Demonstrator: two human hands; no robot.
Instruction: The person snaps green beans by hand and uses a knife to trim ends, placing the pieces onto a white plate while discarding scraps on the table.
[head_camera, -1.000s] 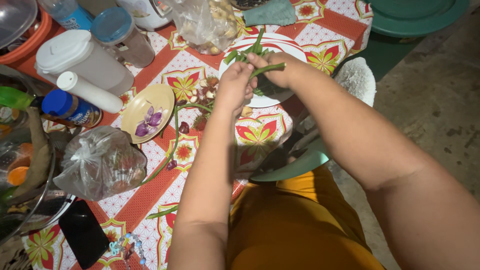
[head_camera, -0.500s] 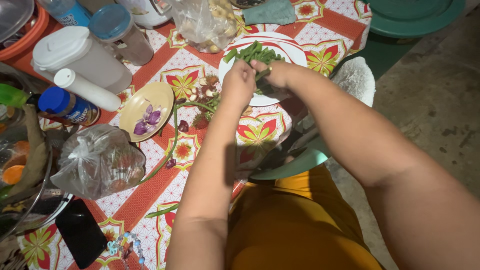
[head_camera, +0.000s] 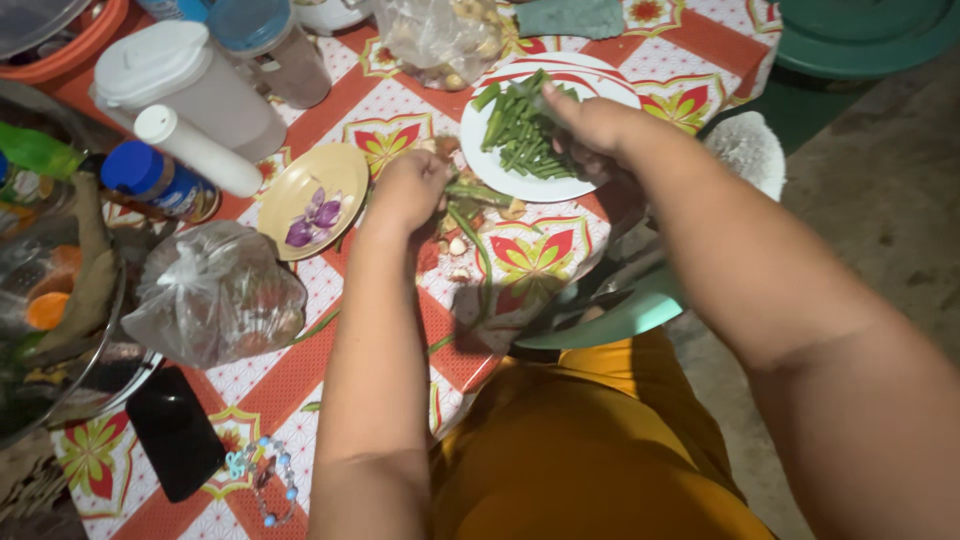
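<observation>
- Head view: the left hand (head_camera: 408, 190) is curled shut, knuckles up, over a small heap of green bean stalks (head_camera: 470, 200) and trimmings lying on the tabletop (head_camera: 330, 120); the fingers are folded under, so whether they pinch a stalk cannot be told.
- The right hand (head_camera: 590, 125) reaches over the white plate (head_camera: 490, 170), fingers drawn together above the pile of cut green beans (head_camera: 520, 135); whether a piece is held between the fingertips cannot be told.
- The cut beans lie on the plate directly beneath and just left of the right hand; the uncut stalks lie between the two hands, touching the left one.
- Just left of the left hand sits a small yellow dish (head_camera: 310, 185) with purple shallot pieces (head_camera: 315, 218).
- Nearer the left edge lie a knotted clear plastic bag (head_camera: 215, 290), a black phone (head_camera: 175, 430) and a beaded bracelet (head_camera: 265, 470).
</observation>
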